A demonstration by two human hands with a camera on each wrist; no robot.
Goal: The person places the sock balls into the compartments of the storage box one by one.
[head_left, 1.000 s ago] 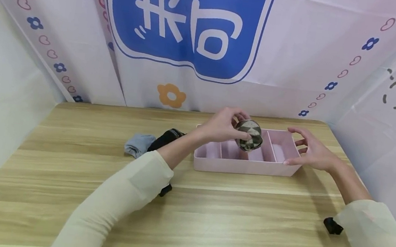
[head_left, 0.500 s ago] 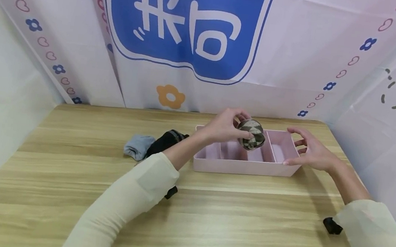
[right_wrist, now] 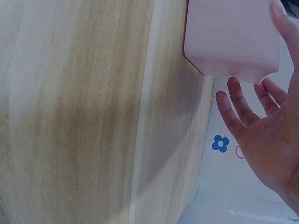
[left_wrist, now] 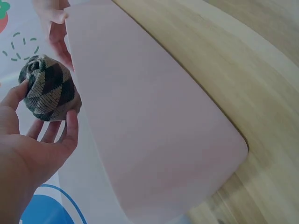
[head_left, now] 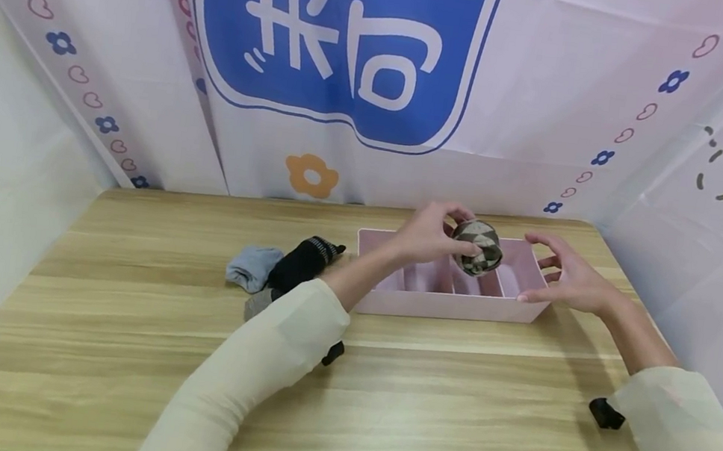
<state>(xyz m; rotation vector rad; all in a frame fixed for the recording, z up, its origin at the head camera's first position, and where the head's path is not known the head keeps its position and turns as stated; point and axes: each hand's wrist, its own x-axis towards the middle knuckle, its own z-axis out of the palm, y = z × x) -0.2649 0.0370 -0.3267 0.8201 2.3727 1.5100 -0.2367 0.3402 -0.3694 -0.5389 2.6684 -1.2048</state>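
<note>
My left hand (head_left: 431, 235) pinches a rolled-up sock (head_left: 479, 248) with a dark green and beige diamond pattern. The sock is held over the right half of a long pink divided box (head_left: 439, 308), above its rim. In the left wrist view, the thumb and fingers sit on either side of the balled sock (left_wrist: 50, 89), beside the box's long wall (left_wrist: 154, 107). At the box's right end, my right hand (head_left: 573, 279) holds on with the thumb at the near corner and fingers round the end wall (right_wrist: 233, 42). My left forearm and hand hide part of the left compartments.
Left of the box lie a light blue-grey rolled sock (head_left: 252, 268), a black sock (head_left: 304, 265) and a grey piece (head_left: 259, 305) partly behind the left sleeve. All rest on the wooden table (head_left: 433, 415). A printed cloth (head_left: 539, 104) hangs behind the table's back edge.
My left hand has carried the patterned sock rightward along the box, uncovering more of the black sock and the grey piece. The right hand stays at the box's end.
</note>
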